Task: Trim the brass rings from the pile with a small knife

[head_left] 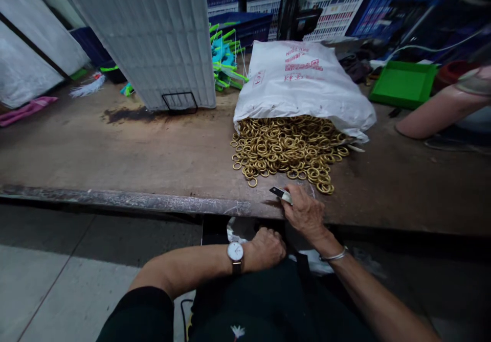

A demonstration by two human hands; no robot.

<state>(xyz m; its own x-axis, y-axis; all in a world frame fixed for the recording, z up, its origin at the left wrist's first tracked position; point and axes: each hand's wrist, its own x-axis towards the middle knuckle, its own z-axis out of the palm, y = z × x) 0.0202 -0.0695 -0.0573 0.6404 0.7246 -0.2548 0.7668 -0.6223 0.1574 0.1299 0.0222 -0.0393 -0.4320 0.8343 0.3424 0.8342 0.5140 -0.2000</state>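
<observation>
My right hand (305,211) is at the table's front edge, its fingers closed around a small utility knife (281,195) whose dark, slanted blade points left. Just beyond it, a heap of brass-coloured rings (286,150) spills from the mouth of a white woven sack (295,81) with red print. Below the table edge, close to my body, my left hand (266,247) is curled shut with its knuckles up. Whatever its fingers hold, if anything, is hidden. Some white plastic (235,229) shows beside that hand, under the table.
A tall grey ribbed panel (153,40) stands on the wooden table (115,153), left of the sack. Green and blue plastic pieces (226,61) lie behind it. To the right are a green tray (402,84) and a pink cylinder (441,109). Stacked crates (337,4) fill the background.
</observation>
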